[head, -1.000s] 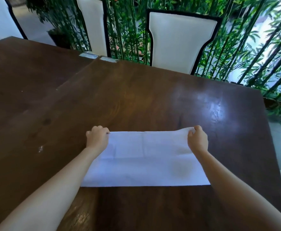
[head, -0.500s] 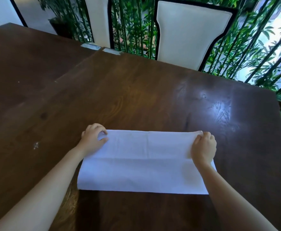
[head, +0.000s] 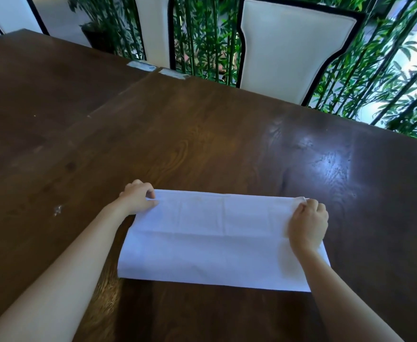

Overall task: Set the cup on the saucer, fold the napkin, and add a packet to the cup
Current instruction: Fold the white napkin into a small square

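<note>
Both arms bare, reaching forward from bottom corners of frame, converging slightly. Left hand (head: 138, 197): fingers curled, thumb and fingertips pinched on the far-left corner of the napkin (head: 215, 235), knuckles up, wrist roughly straight. Right hand (head: 307, 224): loose fist, back of hand toward camera, fingers tucked under at the far-right corner; looks like a pinch grip there too, but fingertips are hidden. Both hands low, at or just above the worktop (head: 202, 134), level with each other.
</note>
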A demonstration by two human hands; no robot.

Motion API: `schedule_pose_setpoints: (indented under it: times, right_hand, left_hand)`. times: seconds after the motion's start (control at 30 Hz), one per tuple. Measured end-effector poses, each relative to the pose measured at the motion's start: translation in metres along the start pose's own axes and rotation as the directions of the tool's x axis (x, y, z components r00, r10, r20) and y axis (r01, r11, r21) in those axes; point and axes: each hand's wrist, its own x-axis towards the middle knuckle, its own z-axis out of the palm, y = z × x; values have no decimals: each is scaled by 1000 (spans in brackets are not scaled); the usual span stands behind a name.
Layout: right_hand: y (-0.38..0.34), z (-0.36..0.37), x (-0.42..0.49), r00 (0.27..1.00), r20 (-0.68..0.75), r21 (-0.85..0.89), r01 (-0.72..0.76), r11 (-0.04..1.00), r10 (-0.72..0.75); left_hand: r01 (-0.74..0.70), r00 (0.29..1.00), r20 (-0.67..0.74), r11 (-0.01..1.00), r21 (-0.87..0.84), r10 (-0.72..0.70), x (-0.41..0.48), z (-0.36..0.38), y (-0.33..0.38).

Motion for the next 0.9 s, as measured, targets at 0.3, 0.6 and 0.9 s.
schedule_pose_setpoints:
  times: [0.3, 0.6, 0.9]
  right_hand:
    - [-2, -4, 7, 998, 34, 13, -53, 999, 53]
    - [1, -4, 12, 994, 11, -89, -108, 990, 110]
    - [4, 1, 8, 995, -36, -137, -93, 986, 89]
  left_hand:
    - [-38, 966, -254, 999, 36, 46, 7, 1, 12]
    - [-69, 935, -352, 997, -43, 49, 17, 12, 25]
    - [-72, 870, -491, 996, -61, 33, 18, 30, 18]
